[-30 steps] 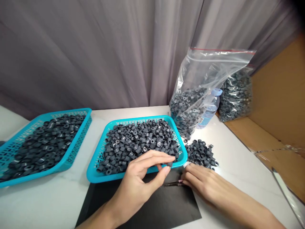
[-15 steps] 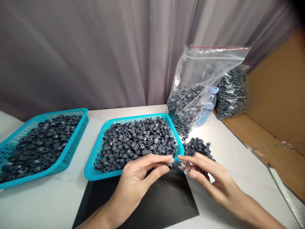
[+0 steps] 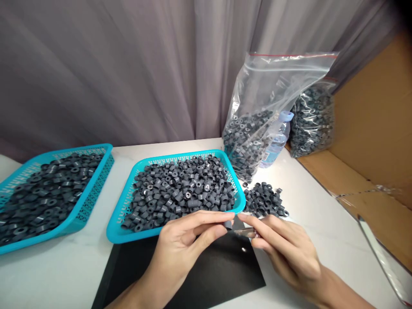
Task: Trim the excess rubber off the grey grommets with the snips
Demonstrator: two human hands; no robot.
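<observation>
Between the thumb and fingers of my left hand point(image 3: 186, 244) is a small dark grey plastic ring point(image 3: 228, 224). My right hand point(image 3: 286, 249) is closed on a slim metal tool point(image 3: 243, 231), its shiny tip pointing left at the ring; most of the tool is hidden in my fingers. Whether tip and ring touch I cannot tell. Both hands are over a black sheet point(image 3: 225, 266), where a small shiny speck point(image 3: 243, 249) shows. Just behind them stands a turquoise basket point(image 3: 111, 227) full of similar rings.
Another turquoise basket point(image 3: 96, 184) of rings sits at the left. Right of centre lies a loose heap of rings point(image 3: 264, 199). Behind it stand an open zip bag point(image 3: 246, 141), a water bottle point(image 3: 277, 139) and a second filled bag point(image 3: 312, 122). A cardboard box point(image 3: 373, 116) borders the right side.
My right hand has turned, and its fingers have closed more around the metal tool, whose tip now shows near the ring. The ring in my left hand is more visible.
</observation>
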